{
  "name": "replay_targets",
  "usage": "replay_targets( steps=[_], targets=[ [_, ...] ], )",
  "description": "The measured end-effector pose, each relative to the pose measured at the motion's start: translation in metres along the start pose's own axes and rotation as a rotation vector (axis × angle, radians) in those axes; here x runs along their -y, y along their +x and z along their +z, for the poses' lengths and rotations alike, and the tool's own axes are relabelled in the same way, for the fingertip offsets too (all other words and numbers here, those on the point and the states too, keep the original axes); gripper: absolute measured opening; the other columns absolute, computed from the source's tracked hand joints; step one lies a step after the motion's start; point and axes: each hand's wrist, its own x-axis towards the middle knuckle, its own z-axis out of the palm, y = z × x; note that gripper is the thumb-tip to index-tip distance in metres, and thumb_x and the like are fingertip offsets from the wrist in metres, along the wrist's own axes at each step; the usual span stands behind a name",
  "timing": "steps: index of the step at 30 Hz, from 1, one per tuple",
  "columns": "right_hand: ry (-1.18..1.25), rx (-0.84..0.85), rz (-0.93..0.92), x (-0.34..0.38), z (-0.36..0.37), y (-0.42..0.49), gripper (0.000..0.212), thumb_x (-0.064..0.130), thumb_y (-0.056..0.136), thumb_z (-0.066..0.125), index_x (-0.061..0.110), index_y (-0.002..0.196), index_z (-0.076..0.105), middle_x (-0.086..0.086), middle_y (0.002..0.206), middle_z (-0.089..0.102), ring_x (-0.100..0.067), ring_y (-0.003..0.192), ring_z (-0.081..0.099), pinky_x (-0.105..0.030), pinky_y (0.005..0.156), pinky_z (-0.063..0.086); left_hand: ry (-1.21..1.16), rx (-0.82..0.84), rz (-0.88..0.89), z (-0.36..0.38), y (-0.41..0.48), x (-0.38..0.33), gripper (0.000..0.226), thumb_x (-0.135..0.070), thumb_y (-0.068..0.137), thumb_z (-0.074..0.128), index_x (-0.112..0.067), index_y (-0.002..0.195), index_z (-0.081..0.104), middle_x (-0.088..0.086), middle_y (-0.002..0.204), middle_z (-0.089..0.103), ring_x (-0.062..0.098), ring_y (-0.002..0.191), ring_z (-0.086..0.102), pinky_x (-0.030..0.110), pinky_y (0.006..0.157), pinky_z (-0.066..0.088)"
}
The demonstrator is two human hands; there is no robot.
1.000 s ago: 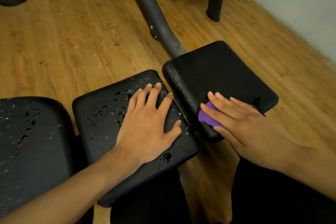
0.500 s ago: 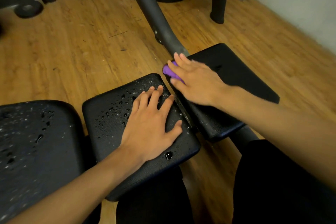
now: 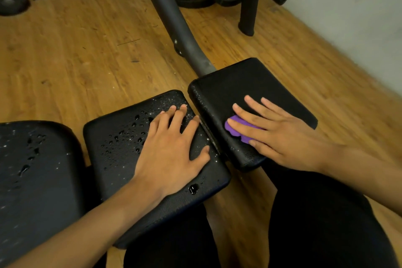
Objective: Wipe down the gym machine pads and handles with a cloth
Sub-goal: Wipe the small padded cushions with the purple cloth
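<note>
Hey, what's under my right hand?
A purple cloth, pressed flat onto the right-hand black pad by the right hand. Only a patch shows between thumb and forefinger; the rest is covered.

Three black cushioned pads on my feed, textured vinyl, set roughly in a row.

Right pad (image 3: 250, 85): rectangular, rounded corners, turned at an angle. Top matte; I note fine droplets along its left edge and near corner.

Middle pad (image 3: 121, 135): just beside it across a narrow gap. Beaded with water on its far and left parts, one large drop near the front edge. Left hand (image 3: 171, 150) lies flat on its right half.

Left pad (image 3: 39, 169): cut off by the frame, scattered drops and specks.

Purple cloth (image 3: 236, 129): small, on the right pad's near-left part, pressed under the straight fingers of the right hand (image 3: 282, 137). I see only a lobed patch.
</note>
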Motion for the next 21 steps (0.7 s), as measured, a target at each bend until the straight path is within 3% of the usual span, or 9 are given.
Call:
replay_targets(
  steps=[6, 11, 16, 21],
  targets=[
    [0.124, -0.093, 0.174, -0.003, 0.006, 0.09, 0.057, 0.041, 0.11, 0.018, 0.028, 0.164, 0.006, 0.001, 0.172, 0.007, -0.019, 0.158, -0.008, -0.035, 0.125, -0.011, 0.016, 0.016, 0.004, -0.001, 0.001, 0.0, 0.073, -0.067, 0.095, 0.031, -0.025, 0.155, 0.041, 0.011, 0.163, 0.036, 0.032, 0.152, 0.026, 0.047, 0.124, 0.02],
    [0.138, -0.135, 0.174, 0.0, -0.005, 0.171, 0.052, 0.025, 0.112, 0.03, 0.025, 0.164, 0.02, -0.003, 0.17, 0.019, -0.019, 0.159, 0.007, -0.038, 0.126, -0.005, 0.023, 0.013, -0.007, -0.002, 0.001, -0.001, 0.073, -0.065, 0.096, 0.033, -0.023, 0.156, 0.041, 0.01, 0.164, 0.036, 0.031, 0.153, 0.026, 0.047, 0.125, 0.021],
    [0.156, -0.152, 0.071, 0.021, 0.002, 0.104, 0.05, 0.026, 0.109, 0.036, 0.021, 0.158, 0.035, -0.007, 0.169, 0.023, -0.02, 0.157, 0.017, -0.038, 0.129, 0.01, 0.022, 0.005, -0.03, -0.001, 0.0, -0.001, 0.08, -0.066, 0.096, 0.033, -0.014, 0.157, 0.038, 0.007, 0.165, 0.036, 0.026, 0.154, 0.025, 0.043, 0.125, 0.02],
    [0.003, -0.053, 0.117, 0.055, 0.016, 0.021, 0.054, 0.037, 0.102, 0.029, 0.026, 0.155, 0.039, -0.004, 0.168, 0.023, -0.016, 0.153, 0.014, -0.037, 0.122, 0.007, 0.028, -0.022, -0.032, 0.002, -0.002, -0.002, 0.08, -0.065, 0.096, 0.035, -0.012, 0.155, 0.042, 0.008, 0.165, 0.038, 0.026, 0.155, 0.028, 0.041, 0.125, 0.018]
  ],
)
